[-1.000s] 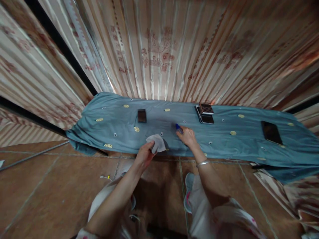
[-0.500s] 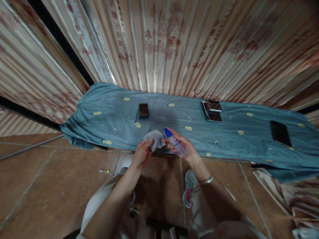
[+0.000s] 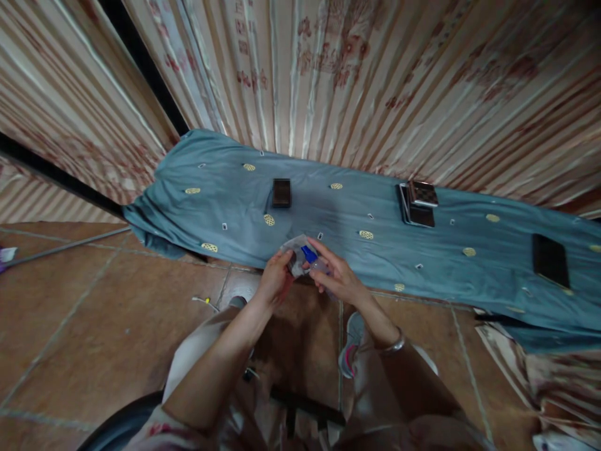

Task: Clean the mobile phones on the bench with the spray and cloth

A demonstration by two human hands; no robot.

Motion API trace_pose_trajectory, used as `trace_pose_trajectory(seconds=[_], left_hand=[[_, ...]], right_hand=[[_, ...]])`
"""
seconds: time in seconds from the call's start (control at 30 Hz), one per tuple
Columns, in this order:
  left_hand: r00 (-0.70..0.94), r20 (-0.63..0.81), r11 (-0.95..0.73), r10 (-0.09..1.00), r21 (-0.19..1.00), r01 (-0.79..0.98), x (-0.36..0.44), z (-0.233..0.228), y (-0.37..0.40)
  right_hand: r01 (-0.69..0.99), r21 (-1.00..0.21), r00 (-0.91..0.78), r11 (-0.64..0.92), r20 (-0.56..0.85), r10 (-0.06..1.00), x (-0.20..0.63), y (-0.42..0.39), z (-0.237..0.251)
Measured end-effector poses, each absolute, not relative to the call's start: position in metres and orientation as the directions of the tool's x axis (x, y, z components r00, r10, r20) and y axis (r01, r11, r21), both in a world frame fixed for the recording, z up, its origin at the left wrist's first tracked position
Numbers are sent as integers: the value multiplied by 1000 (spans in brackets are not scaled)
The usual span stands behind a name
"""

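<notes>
My left hand [image 3: 276, 275] pinches a thin whitish wipe [image 3: 295, 241] between thumb and fingers, just over the near edge of the cloth-covered bench. Wrapped in my right hand [image 3: 342, 275] is a small clear spray bottle [image 3: 322, 266] with a blue top. The bottle's blue nozzle points left and lies over the wipe; whether the two touch I cannot tell. Most of the bottle's body is hidden behind my fingers. Beyond my hands, a small dark square case [image 3: 282, 193] lies on the blue cloth [image 3: 235, 207].
To the right on the cloth sit a dark tablet-like item [image 3: 420, 216] with a checkered case [image 3: 424, 193] on top, and a black flat device [image 3: 550, 260]. A pleated curtain [image 3: 291, 81] hangs behind. A thin cable [image 3: 206, 302] lies on the tiled floor.
My right hand has brought the spray bottle left, onto the wipe, and its fingers now cover more of the bottle. The view has shifted, so the bench items appear farther right.
</notes>
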State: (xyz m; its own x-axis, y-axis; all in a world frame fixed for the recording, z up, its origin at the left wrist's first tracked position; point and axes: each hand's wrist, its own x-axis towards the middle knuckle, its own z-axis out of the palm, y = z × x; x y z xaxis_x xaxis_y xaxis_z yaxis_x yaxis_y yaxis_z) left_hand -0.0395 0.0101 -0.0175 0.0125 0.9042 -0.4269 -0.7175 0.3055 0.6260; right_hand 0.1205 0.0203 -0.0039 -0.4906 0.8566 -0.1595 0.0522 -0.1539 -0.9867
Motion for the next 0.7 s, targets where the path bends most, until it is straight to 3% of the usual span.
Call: trace_pose_trajectory(seconds=[0.17,0.47,0.6,0.7], left_hand=[[-9,-449,294,893,600,-744,-36,-18,11],[-2,-465,309,885,591,-745,-32,-23,12],[-11,-478,308,879,583,-752,-31,-22,13],[-3,-463,298,887,577,-761,-33,-22,15]], right_hand=[[250,-968,-487,14,-114,866,123,19,-5],[394,-904,-548,168,-84,832,119,18,4],[369,-921,-519,124,-93,850,121,20,0],[272,-962,-464,-22,-151,873,127,22,-5]])
